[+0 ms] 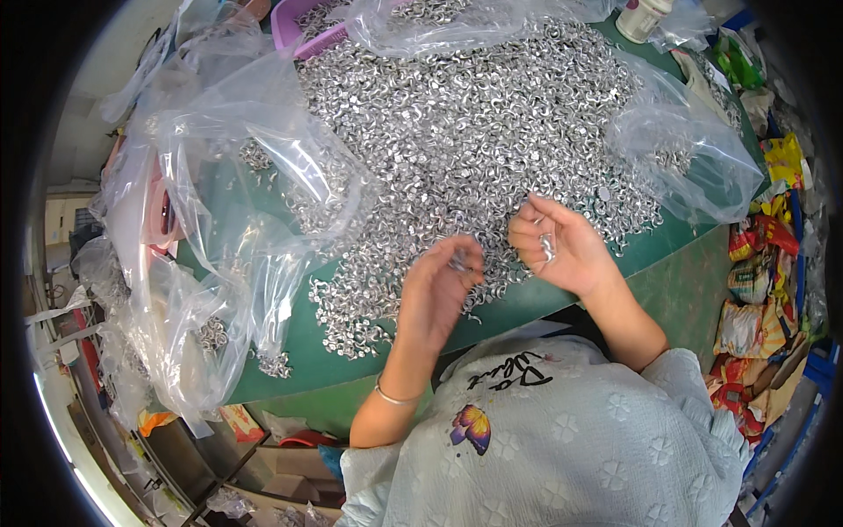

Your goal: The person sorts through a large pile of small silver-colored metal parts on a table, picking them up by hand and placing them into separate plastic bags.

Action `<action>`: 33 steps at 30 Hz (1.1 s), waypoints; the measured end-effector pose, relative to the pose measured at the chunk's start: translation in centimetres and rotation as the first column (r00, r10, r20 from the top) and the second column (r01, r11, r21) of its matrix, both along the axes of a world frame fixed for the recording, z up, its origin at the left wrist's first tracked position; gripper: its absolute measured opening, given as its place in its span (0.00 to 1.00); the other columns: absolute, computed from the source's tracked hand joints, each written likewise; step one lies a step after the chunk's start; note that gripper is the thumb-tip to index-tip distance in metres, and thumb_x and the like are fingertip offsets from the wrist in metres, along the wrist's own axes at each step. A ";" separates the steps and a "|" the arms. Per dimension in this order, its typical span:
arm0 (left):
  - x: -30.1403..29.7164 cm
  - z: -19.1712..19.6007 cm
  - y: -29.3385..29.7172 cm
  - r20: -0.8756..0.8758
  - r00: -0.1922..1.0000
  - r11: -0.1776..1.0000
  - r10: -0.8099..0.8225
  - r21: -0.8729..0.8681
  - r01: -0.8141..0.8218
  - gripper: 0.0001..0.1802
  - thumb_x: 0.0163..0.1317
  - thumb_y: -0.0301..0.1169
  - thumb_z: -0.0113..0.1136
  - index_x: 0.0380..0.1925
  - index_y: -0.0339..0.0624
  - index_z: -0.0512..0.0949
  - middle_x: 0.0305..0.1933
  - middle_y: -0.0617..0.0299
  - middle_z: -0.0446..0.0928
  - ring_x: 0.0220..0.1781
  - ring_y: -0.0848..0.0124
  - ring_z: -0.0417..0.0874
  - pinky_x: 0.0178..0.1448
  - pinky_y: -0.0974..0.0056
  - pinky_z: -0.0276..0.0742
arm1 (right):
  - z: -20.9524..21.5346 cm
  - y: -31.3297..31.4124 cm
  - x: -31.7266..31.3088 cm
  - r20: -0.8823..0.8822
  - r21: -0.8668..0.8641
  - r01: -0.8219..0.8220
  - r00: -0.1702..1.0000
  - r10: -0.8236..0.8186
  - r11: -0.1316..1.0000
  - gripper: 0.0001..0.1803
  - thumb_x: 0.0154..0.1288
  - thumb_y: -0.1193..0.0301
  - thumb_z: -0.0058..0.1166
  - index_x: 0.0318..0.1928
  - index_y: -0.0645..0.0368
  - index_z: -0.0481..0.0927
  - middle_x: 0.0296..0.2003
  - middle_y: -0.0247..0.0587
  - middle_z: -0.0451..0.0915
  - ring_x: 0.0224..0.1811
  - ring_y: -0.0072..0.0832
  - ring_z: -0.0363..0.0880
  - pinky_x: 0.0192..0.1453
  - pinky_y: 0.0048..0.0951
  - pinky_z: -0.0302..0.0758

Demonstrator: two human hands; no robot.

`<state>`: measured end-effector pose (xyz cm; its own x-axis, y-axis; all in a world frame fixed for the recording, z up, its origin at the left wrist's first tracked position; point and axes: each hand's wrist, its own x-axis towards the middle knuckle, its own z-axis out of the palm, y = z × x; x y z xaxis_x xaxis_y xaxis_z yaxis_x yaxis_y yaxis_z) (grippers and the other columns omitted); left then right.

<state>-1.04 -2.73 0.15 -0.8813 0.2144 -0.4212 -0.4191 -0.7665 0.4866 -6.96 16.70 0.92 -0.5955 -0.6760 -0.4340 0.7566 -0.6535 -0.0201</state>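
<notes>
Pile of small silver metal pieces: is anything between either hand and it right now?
Nothing visible does. The left hand and right hand sit right at the near edge of the pile of metal pieces, each pinching a few. The clear plastic bags lie off to the left side.

Mid-frame, the left hand [436,290] pinches a small metal piece [459,260]; the right hand [562,248] cups several. Above them a silver pile [474,132] covers the green table [351,360]; clear bags [219,220] fill the left.
</notes>
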 end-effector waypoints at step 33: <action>8.2 -0.8 1.3 -0.024 0.977 0.354 -0.214 -0.934 0.054 0.10 0.66 0.25 0.51 0.43 0.33 0.78 0.19 0.69 0.70 0.22 0.83 0.67 0.25 0.74 0.63 | -1.9 -2.7 5.4 -0.366 0.481 0.846 -0.044 0.930 0.229 0.21 0.51 0.74 0.60 0.48 0.64 0.73 0.51 0.48 0.68 0.54 0.47 0.66 0.58 0.44 0.66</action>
<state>7.20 -1.39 -0.64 -0.9367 -0.1192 -0.3291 -0.3494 0.2614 0.8998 -1.58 13.95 -1.00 -0.7763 -0.5834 0.2387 -0.5972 0.5596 -0.5746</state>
